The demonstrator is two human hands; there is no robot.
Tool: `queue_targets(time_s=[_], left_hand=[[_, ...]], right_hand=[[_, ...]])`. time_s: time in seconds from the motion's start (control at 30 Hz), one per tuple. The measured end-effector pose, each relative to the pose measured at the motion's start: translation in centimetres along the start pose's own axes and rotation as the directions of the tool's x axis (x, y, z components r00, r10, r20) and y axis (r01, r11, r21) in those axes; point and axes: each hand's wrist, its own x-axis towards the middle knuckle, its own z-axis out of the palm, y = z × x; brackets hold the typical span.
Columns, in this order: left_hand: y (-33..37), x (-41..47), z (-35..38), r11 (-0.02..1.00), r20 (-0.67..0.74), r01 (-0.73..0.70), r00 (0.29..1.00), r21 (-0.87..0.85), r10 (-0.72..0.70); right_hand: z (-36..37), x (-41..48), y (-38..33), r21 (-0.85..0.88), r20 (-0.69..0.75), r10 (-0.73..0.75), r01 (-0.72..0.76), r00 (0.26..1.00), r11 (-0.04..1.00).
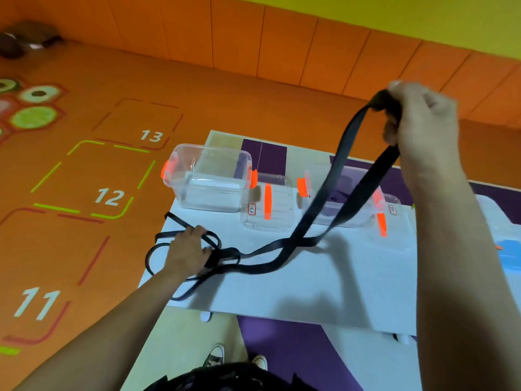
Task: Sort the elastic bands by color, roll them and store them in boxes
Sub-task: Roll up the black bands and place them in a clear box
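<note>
White low table [352, 283] on small white feet [205, 316], standing on a purple-and-cream rug [296, 354]. Left: orange floor [225, 103] marked with outlined squares numbered 11 [36, 304], 12 [109, 197] and 13 [152, 136], beside a cluster of hexagons [33, 117] with round centres. Rear: orange padded wall panels [282, 38] beneath a yellow strip [423, 15]. Bottom edge: two dark sneakers [215, 356] with white toecaps. Top left corner: a dark, blurred heap [25, 38], possibly a bag. Right edge: a blue patch [510, 258].

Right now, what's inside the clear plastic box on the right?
Through the clear plastic box, dark purple material shows; the black elastic band hanging in front hides the rest.
</note>
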Motion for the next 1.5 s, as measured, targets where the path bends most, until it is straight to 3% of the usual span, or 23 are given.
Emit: queue_targets(time_s=[0.1,0.2,0.3,0.37,0.6,0.7,0.77,0.83,0.9,1.0,1.13,1.3,1.4,1.47,1.5], left_hand=[[5.4,-0.4,-3.9,0.93,-0.042,-0.213,0.977,-0.299,0.211],[11.5,-2.2,-8.9,0.728,-0.187,-0.394,0.917,-0.561,0.352],[16.1,-4.5,-12.2,0.58,-0.241,-0.516,0.84,-0.63,0.485],[17.7,-5.4,-12.6,0.545,-0.214,-0.53,0.815,-0.65,0.538],[18.9,-5.0,-12.2,0.511,-0.302,-0.506,0.85,-0.695,0.432],[19.0,-4.2,-13.1,0.533,-0.374,-0.522,0.852,-0.666,0.367],[19.2,-3.9,-13.8,0.553,-0.406,-0.529,0.848,-0.644,0.34],[19.3,-3.5,-14.4,0.556,-0.415,-0.521,0.853,-0.647,0.316],[19.6,-3.1,-14.8,0.533,-0.427,-0.504,0.863,-0.68,0.271],[20.4,-2.6,-15.4,0.485,-0.446,-0.485,0.872,-0.727,0.202],[21.0,-2.7,-17.1,0.348,-0.454,-0.457,0.886,-0.818,0.097],[19.3,-1.9,-18.8,0.327,-0.536,-0.493,0.843,-0.806,-0.051],[18.2,-1.4,-19.1,0.34,-0.565,-0.506,0.819,-0.792,-0.098],[17.6,-1.3,-19.0,0.352,-0.572,-0.505,0.812,-0.788,-0.116],[17.3,-1.2,-18.6,0.368,-0.564,-0.494,0.819,-0.788,-0.109]], right_hand=[[0.1,-1.0,0.7,-0.147,0.164,0.07,-0.045,0.984,0.988],[0.1,-1.9,1.3,-0.272,0.35,0.134,-0.036,0.927,0.962],[0.6,-2.3,1.5,-0.305,0.484,0.184,-0.032,0.856,0.952],[1.2,-2.7,1.8,-0.293,0.562,0.181,-0.01,0.807,0.956],[2.7,-2.6,2.6,-0.204,0.556,0.114,0.003,0.823,0.979],[3.1,-2.2,3.9,-0.119,0.43,0.062,-0.012,0.901,0.993],[3.3,-2.2,5.9,-0.044,0.324,0.113,-0.104,0.939,0.994],[3.7,-2.6,8.1,0.163,0.399,0.161,-0.242,0.903,0.956],[4.8,-4.1,10.2,0.272,0.577,0.131,-0.341,0.806,0.9],[6.8,-5.7,12.3,0.116,0.675,0.192,-0.359,0.713,0.926],[7.9,-6.9,16.5,-0.201,0.611,0.413,-0.372,0.676,0.906],[5.9,-10.6,24.3,-0.406,0.46,0.588,-0.431,0.665,0.806],[3.4,-12.5,28.5,-0.606,0.286,0.685,-0.427,0.67,0.671],[1.7,-13.3,29.7,-0.599,0.155,0.728,-0.522,0.668,0.607],[1.1,-13.3,30.3,-0.482,0.112,0.745,-0.62,0.657,0.619]])
